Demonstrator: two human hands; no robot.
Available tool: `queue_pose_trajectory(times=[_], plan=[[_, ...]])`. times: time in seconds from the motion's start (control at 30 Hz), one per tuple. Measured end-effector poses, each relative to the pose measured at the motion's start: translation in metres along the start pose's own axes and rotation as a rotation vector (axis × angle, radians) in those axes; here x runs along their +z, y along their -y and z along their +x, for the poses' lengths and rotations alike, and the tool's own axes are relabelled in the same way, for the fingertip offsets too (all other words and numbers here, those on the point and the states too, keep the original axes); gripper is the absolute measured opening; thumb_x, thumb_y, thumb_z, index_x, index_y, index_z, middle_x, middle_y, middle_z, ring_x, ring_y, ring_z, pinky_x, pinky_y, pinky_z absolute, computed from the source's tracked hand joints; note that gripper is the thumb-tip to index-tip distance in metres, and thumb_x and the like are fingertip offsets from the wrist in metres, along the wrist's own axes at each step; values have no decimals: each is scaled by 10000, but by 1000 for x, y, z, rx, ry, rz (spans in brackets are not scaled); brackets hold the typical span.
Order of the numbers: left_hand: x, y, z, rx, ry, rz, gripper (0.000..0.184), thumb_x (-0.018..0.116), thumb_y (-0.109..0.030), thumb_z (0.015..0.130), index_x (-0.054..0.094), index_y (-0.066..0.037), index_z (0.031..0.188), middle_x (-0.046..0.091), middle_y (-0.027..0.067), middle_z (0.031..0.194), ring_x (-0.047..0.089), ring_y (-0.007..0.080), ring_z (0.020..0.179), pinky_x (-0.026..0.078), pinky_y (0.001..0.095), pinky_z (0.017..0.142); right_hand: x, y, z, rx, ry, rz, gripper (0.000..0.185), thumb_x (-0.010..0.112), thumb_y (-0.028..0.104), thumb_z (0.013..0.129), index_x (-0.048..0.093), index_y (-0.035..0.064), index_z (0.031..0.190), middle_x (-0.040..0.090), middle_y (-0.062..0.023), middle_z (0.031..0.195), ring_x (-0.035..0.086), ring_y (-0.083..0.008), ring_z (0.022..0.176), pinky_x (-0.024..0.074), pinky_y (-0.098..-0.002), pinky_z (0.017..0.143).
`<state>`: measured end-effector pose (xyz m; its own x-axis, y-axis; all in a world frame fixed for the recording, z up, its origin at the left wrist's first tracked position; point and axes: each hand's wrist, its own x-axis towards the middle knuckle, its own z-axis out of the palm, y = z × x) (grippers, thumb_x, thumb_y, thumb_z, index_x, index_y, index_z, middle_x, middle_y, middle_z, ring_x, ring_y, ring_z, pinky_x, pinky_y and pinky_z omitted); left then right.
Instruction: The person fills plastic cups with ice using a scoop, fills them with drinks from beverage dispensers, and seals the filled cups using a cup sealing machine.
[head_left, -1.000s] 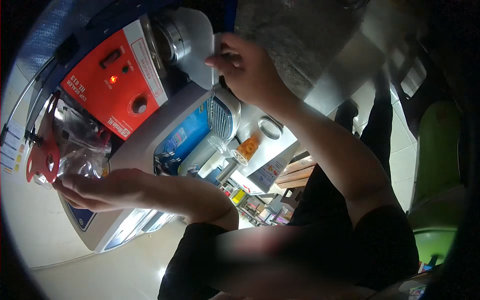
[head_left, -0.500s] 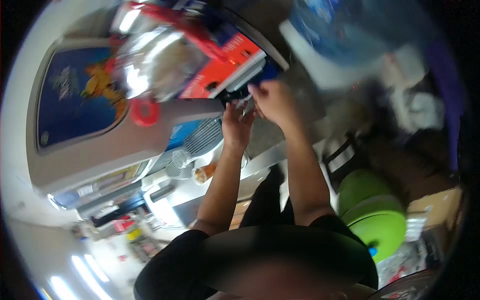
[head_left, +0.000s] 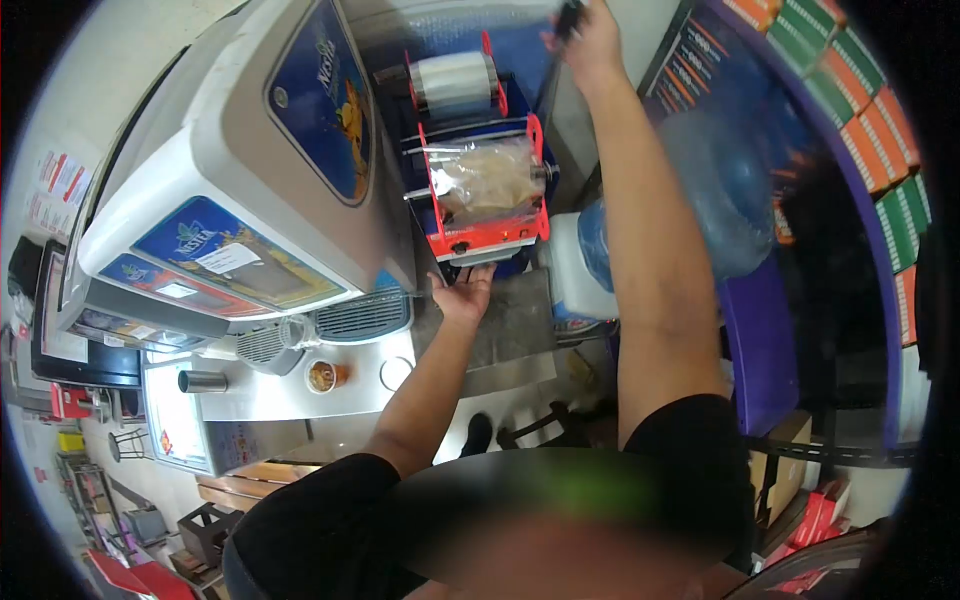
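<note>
A red and blue cup sealing machine (head_left: 487, 236) stands at the back of the counter, with a roll of film (head_left: 455, 80) on top and clear film (head_left: 485, 180) stretched across its red side frames. My left hand (head_left: 463, 294) is palm up at the machine's lower front edge, fingers spread and their tips partly under it. Anything beneath that edge is hidden. High on the right, my right hand (head_left: 592, 45) is closed around the black grip of the machine's lever (head_left: 568, 18), which points upward.
A drinks dispenser (head_left: 230, 150) stands left of the machine, its drip tray (head_left: 362, 318) below. A filled cup (head_left: 327, 376) and a metal tumbler (head_left: 203, 381) are on the white counter. A large blue water bottle (head_left: 715, 195) and purple shelving (head_left: 762, 345) stand to the right.
My right hand has left the machine's front, beside my left hand, and gone up to the lever's grip. My left hand stays at the front edge. The view has shifted and sharpened.
</note>
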<state>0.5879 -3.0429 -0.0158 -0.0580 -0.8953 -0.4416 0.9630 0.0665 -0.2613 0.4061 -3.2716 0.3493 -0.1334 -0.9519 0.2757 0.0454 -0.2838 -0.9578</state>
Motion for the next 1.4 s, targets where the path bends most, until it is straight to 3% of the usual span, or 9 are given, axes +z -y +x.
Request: queue_pose_trajectory(times=[0.2,0.33,0.43,0.6,0.87,1.03,1.2,1.27,1.4], plan=[[-8,-8,13,-27,23,12,1164,634,-704,903,105,69,1595,146,326,1668,166,520,1545,202,676,1257,-54,-36,-141,-289,131,375,355,499,251,1022,531,29,747,559,-110,733,579,-233,744,479,-400,794],[-11,-9,14,-50,35,-30,1152,670,-675,895,118,56,1593,151,321,1668,175,516,1544,205,676,1257,-69,-75,-242,-385,17,394,303,508,208,996,525,3,774,697,-227,1057,606,-307,1119,410,-411,1035],[-9,-9,15,-53,-4,-15,1129,679,-688,877,179,37,1584,179,303,1669,189,513,1542,217,670,1257,-105,-172,-321,-147,-23,320,279,487,262,1037,547,51,866,530,-282,1473,466,-358,1419,320,-534,1210],[-24,-14,20,-104,30,36,1117,681,-729,847,252,4,1573,195,284,1675,223,496,1539,250,638,1256,-100,-171,-353,23,-83,318,305,459,289,1085,512,47,906,398,-278,1603,431,-334,1443,405,-565,1167],[-28,-8,28,-26,-17,250,1228,701,-836,727,260,-49,1559,308,286,1624,372,456,1473,370,581,1206,-78,-150,-298,-316,-250,116,329,413,221,1087,452,37,817,655,-288,1307,610,-328,1216,486,-500,1061],[-20,-8,21,-6,-104,331,1173,638,-892,728,366,-60,1508,450,178,1560,443,404,1419,406,530,1159,-27,-33,-166,-280,-170,426,519,372,447,1127,570,31,886,593,-112,777,639,-254,852,524,-416,900],[-13,-8,9,-17,-160,442,1113,589,-925,734,479,-75,1446,517,97,1530,468,336,1415,416,512,1121,2,-18,-31,-72,-41,348,537,379,473,1125,632,2,1090,663,-110,906,648,-234,758,535,-385,783],[-18,-13,9,-40,-143,473,1086,600,-920,739,496,-85,1426,542,92,1499,491,317,1393,424,495,1109,9,-23,-16,73,-11,-164,358,474,293,1100,608,8,1270,646,-148,1161,643,-268,818,564,-421,824],[-21,-18,-1,-124,-202,439,966,622,-853,810,524,-72,1371,602,99,1367,570,319,1278,463,473,1082,-10,-54,-32,143,-76,-23,376,565,202,1062,563,34,1399,616,-160,1274,666,-266,867,582,-402,775]])
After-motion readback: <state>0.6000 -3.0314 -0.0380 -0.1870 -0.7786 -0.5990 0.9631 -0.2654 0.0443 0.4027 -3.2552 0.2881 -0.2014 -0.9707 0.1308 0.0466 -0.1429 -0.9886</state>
